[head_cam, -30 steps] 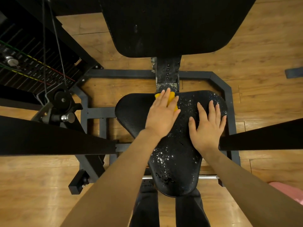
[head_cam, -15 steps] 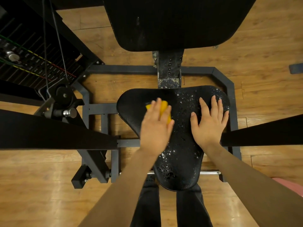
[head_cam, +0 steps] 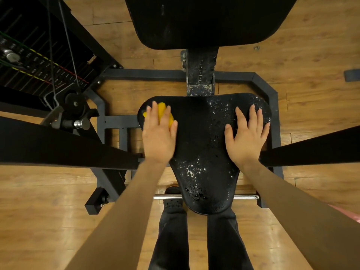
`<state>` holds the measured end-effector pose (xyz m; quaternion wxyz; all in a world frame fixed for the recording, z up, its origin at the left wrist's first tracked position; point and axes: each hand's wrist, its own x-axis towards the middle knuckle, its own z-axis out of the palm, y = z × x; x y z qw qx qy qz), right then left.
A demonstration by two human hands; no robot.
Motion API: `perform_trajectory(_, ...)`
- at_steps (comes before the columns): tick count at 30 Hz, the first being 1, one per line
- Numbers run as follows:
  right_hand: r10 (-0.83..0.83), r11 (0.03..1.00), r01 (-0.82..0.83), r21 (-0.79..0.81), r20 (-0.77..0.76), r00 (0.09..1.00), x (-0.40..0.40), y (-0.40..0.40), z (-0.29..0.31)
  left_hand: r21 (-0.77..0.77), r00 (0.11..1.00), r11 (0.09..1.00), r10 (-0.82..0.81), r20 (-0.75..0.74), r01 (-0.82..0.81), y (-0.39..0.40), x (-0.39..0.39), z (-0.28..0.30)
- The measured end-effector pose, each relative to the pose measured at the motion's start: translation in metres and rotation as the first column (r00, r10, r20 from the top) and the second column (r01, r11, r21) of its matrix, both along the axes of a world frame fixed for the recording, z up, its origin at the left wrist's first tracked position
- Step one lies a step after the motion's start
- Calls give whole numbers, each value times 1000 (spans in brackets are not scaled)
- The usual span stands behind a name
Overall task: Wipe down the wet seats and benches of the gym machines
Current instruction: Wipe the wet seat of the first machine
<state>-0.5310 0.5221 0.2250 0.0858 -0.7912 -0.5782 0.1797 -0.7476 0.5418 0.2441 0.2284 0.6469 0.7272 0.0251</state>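
My left hand (head_cam: 158,137) presses a yellow cloth (head_cam: 162,115) flat-fingered at the seat's (head_cam: 202,145) far-left edge. My right hand (head_cam: 246,137) lies spread, empty, near its far-right edge. The seat narrows toward me, droplets across its middle.

Wood plank floor (head_cam: 311,55), warm orange-brown, glossy, with soft light reflections at 7 and 8 o'clock. Dark steel base frame (head_cam: 265,82) runs in an angular loop on the floor around centre. Upright post (head_cam: 200,73) with a white number scale at 12 o'clock. Weight stack (head_cam: 29,61) at 10 o'clock, numbered plates, green, yellow and red stripes, two cables (head_cam: 58,45) running down to a black pulley (head_cam: 75,103). Chrome knob (head_cam: 80,123) just below the pulley. Chrome bar (head_cam: 244,197) low at 5 o'clock. Small dark object (head_cam: 351,75) on floor at 2 o'clock. Pink thing (head_cam: 350,215) at the right edge, 4 o'clock, unclear what.
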Motion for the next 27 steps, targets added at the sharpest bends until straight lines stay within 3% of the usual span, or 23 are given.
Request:
perform_trajectory(6, 6, 1000, -6, -28, -8, 1000, -1, 1, 3, -31, 983, 982, -184, 4, 184, -125, 48, 23)
perform_trajectory(10, -5, 998, -1, -63, -86, 996, -2, -3, 15, -39, 951, 951, -308, -31, 306, -116, 34, 20)
perform_trajectory(12, 18, 999, -23, -33, -128, 992, -5, -15, 23, -24, 971, 972, -235, -55, 234, -82, 19, 13)
perform_trajectory(15, 78, 997, -80, -8, -179, 981, -13, -39, 29, -56, 1000, 998, -2, -5, 2, -26, -4, 5)
perform_trajectory(18, 112, 994, -112, 10, -191, 975, -19, -61, 26, -45, 995, 996, 83, 58, -81, -16, -4, 2)
perform_trajectory(22, 110, 994, -105, 36, -232, 966, -20, -73, 20, -31, 990, 999, 43, 136, -39, -89, 29, 16)
perform_trajectory(27, 147, 989, -143, 31, -202, 968, -14, -72, 19, -90, 988, 986, -134, 81, 141, -192, 56, 37)
